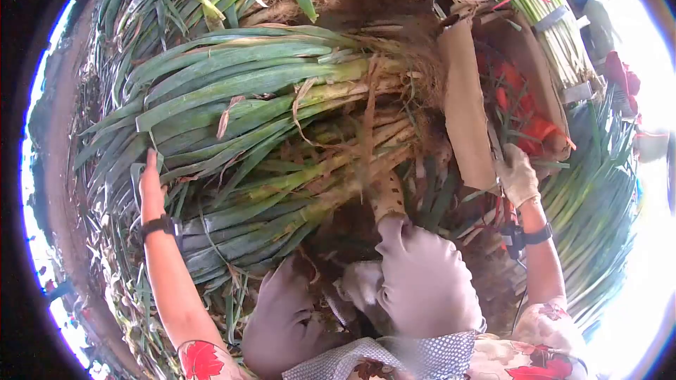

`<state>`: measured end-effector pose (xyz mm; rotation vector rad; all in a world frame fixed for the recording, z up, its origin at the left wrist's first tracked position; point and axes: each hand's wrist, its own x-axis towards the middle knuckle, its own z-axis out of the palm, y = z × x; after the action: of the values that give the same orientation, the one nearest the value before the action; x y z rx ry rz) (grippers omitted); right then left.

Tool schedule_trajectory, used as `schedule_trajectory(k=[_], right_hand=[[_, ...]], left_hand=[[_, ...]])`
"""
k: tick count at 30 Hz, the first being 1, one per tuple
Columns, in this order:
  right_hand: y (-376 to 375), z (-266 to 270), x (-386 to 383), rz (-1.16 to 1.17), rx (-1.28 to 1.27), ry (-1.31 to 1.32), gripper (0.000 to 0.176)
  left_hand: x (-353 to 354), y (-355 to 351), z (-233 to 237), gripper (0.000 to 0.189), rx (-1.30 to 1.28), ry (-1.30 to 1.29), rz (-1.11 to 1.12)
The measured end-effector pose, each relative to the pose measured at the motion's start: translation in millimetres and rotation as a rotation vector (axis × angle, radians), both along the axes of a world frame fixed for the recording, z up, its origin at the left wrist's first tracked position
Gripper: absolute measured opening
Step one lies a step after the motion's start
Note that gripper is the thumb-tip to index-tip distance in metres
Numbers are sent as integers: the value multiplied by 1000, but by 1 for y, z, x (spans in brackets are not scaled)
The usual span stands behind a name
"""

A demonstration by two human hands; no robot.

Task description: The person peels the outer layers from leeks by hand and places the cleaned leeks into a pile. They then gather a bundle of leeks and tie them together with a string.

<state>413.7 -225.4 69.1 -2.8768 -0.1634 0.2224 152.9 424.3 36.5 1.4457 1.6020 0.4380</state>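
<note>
A large pile of leeks (260,77) lies across the ground before me, green leaves to the left and roots to the right. Bare and with one finger stretched out, my left hand (151,186) is open among the leaf ends, its other fingers partly hidden. My right hand (520,174), in a pale glove, is at the near end of a cardboard box (466,109). Its fingers are bent together there, and I cannot tell what is in them. Red-orange strips (517,95) lie inside the box.
More leeks (151,3) are heaped at the back left. At the upper right stands a tied bundle of thin green stalks (546,21). Long green leaves (591,197) spread along the right side. My bent knees (429,278) are close to the pile, with leaf scraps (120,267) at left.
</note>
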Motion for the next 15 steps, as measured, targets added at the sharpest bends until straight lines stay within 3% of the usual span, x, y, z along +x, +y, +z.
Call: schedule_trajectory(k=[2,3,5,7,9,11,13,14,15], right_hand=[[1,-7,-13,13,-31,198,48],[10,6,-24,158,-110,173,56],[8,-13,-27,165,-208,78,50],[0,-29,-18,161,-133,28,41],[-2,-31,-14,116,-156,89,36],[-7,-32,-16,156,-185,46,36],[-15,-15,-24,175,60,55,39],[-22,-18,-18,156,303,68,40],[-26,-2,-11,130,341,98,41]], left_hand=[[-19,-16,13,76,-23,146,-156],[-30,-26,21,77,-34,221,-238],[-24,-90,59,72,28,325,-400],[-31,-123,72,60,-6,381,-475],[-30,-139,95,49,-225,320,-606],[-22,-167,115,45,-119,336,-686],[-17,-183,132,41,-41,356,-738],[-16,-186,139,40,-23,375,-759],[-15,-189,147,38,-3,396,-778]])
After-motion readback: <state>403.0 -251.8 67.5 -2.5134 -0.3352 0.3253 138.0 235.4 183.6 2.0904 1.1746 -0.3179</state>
